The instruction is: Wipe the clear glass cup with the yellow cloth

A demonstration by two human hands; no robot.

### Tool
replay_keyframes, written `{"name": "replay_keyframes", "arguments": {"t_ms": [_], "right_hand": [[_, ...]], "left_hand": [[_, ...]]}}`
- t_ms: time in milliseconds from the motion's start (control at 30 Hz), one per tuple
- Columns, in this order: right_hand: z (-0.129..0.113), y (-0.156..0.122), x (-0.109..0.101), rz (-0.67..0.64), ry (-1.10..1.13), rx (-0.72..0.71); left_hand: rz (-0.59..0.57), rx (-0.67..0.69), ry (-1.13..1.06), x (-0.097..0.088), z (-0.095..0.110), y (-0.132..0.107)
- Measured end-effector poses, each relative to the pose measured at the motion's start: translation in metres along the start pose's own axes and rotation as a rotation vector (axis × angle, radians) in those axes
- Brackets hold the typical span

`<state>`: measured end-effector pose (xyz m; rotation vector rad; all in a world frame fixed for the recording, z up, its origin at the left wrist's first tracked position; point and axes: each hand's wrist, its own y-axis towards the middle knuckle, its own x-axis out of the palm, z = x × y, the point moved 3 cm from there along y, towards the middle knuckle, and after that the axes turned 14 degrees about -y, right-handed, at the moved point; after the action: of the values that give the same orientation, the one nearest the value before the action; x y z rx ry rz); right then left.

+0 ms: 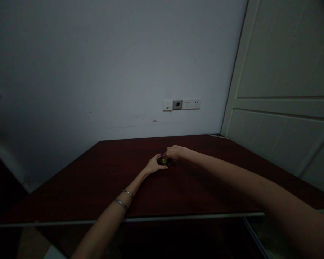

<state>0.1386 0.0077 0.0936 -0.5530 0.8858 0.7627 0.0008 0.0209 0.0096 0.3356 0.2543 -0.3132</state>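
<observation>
A: Object?
B: Small dark object (165, 161), yellow spot, mid tabletop (97, 180).
A: Hands?
B: Left hand (153, 166) curled around its near side. Right hand (174, 153) closed on top, apparently gripping; view dim.

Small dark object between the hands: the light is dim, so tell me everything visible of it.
The small dark object lies low on the dark red table, near its middle. It looks blackish with a yellow patch on top; dim light hides shape and material. The left hand curls round its left side; the fingers of the right hand pinch its top.
</observation>
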Motion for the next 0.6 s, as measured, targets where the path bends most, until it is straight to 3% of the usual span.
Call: {"name": "replay_keyframes", "arguments": {"t_ms": [200, 333, 600], "right_hand": [[-0.004, 0.006, -0.007, -0.180, 0.052, 0.116], [-0.001, 0.015, -0.010, -0.279, 0.282, 0.246], [0.004, 0.028, -0.010, -0.289, 0.558, 0.330]], "left_hand": [[0.038, 0.016, 0.058, 0.002, 0.002, 0.000], [0.031, 0.038, 0.058, 0.002, 0.003, 0.000], [0.017, 0.054, 0.081, 0.003, 0.007, -0.003]]}}
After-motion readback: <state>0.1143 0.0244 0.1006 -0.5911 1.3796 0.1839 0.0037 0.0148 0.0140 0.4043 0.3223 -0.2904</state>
